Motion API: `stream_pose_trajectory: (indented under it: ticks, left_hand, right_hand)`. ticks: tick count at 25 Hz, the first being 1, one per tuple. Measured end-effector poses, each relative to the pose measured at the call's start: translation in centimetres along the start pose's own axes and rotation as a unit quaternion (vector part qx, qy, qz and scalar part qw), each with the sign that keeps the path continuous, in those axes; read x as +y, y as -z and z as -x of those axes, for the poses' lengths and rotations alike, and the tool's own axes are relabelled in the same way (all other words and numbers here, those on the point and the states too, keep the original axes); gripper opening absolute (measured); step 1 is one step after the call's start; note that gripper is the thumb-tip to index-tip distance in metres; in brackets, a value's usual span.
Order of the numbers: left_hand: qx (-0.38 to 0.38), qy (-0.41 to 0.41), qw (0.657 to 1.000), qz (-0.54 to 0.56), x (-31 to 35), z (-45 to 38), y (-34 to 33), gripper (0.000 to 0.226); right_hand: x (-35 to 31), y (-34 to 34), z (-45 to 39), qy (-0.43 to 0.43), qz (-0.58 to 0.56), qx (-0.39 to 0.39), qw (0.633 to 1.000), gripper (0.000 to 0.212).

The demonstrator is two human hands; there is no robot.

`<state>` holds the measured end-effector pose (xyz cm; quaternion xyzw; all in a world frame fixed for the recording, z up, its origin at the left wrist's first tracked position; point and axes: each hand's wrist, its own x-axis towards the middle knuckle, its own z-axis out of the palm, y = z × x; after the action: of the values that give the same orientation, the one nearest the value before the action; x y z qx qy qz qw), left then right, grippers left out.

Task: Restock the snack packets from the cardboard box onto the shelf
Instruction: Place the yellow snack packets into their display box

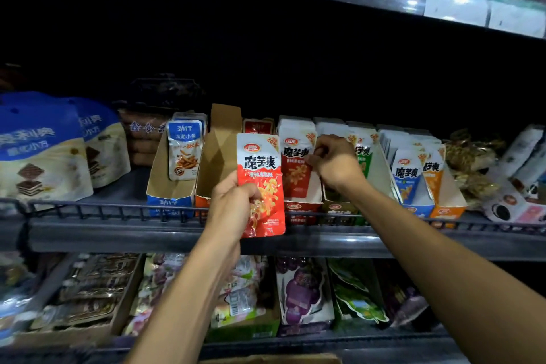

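Presently the left hand (233, 201) grips a red snack packet (261, 183) before the open display carton (218, 154), the right hand (335, 161) pinching neighbouring packets (297, 156); a loose grip risks dropping it.

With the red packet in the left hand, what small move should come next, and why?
Probably slide the red konjac packet, gripped by the left hand, into the open display carton just behind it: that carton looks empty, while the right hand is at the packets in the cartons alongside.
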<state>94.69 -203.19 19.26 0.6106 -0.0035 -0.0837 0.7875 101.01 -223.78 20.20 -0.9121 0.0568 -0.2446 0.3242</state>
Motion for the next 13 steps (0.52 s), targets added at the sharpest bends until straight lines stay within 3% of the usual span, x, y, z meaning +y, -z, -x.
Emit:
stream_pose_trajectory:
  ticks: [4, 5, 7, 9, 10, 13]
  left_hand:
    - [-0.047, -0.028, 0.996, -0.071, -0.3, -0.1, -0.4, 0.038]
    - [-0.054, -0.033, 0.995, -0.081, -0.4, 0.0, -0.5, 0.039]
    - [-0.067, -0.061, 0.99, -0.107, -0.7, 0.0, -0.8, 0.038]
    - [-0.053, -0.127, 0.974, -0.181, -1.4, -0.1, -1.2, 0.033]
    - [-0.035, -0.173, 0.947, -0.268, -1.7, -0.1, -1.3, 0.031]
    - [0.029, -0.263, 0.791, -0.552, -2.9, 0.0, -1.2, 0.059]
  right_hand:
    - [-0.9, 0.0, 1.4, 0.008, -0.147, 0.081, 0.986, 0.024]
    - [-1.6, 0.5, 2.2, 0.006, -0.21, 0.043, 0.977, 0.02]
    - [-3.0, 1.4, 4.1, -0.021, -0.3, -0.103, 0.948, 0.015]
    - [-3.6, 2.2, 5.4, -0.05, -0.306, -0.194, 0.931, 0.015]
    - [-3.6, 2.6, 5.5, -0.053, -0.292, -0.197, 0.934, 0.018]
    - [-3.3, 3.5, 4.4, -0.069, -0.299, -0.096, 0.947, 0.018]
